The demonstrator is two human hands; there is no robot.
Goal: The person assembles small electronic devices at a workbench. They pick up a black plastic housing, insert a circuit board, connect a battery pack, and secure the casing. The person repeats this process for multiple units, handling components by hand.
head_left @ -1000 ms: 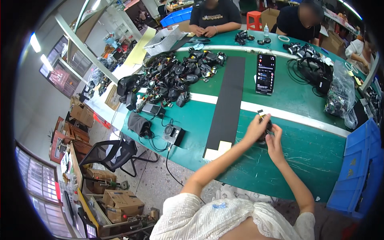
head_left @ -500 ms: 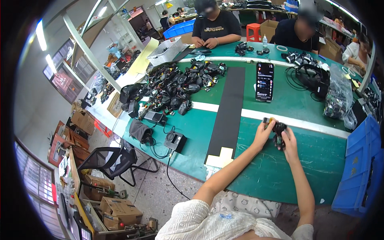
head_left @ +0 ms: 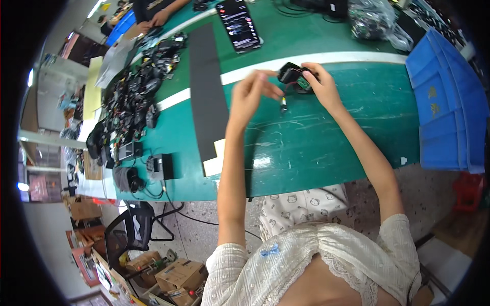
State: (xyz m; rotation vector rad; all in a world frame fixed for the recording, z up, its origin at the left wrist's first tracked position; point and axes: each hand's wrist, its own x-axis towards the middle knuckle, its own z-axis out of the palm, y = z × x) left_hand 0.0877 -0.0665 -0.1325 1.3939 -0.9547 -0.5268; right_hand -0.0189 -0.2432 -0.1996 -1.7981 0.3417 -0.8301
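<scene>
My right hand (head_left: 322,89) grips a small black electronic device (head_left: 290,73), its casing apart, with a green circuit board and thin wires showing. A small dark cylindrical part with a pale yellow band (head_left: 284,104) hangs below it on a wire. Beside the device, on its left, is my left hand (head_left: 253,94), somewhat blurred, with its fingers apart and nothing visible in them. Both hands are above the green tabletop (head_left: 306,148).
A blue crate (head_left: 444,112) stands at the right edge. A black strip (head_left: 206,92) lies left of my hands, beyond it a heap of black electronic parts (head_left: 135,97). A phone (head_left: 239,25) and a bagged bundle (head_left: 370,23) are farther back. A black boxy device (head_left: 160,166) sits front left.
The view has tilted down and turned. My left hand has come off the black device and moved left; my right hand still holds it, and the small part now hangs from its wire.
</scene>
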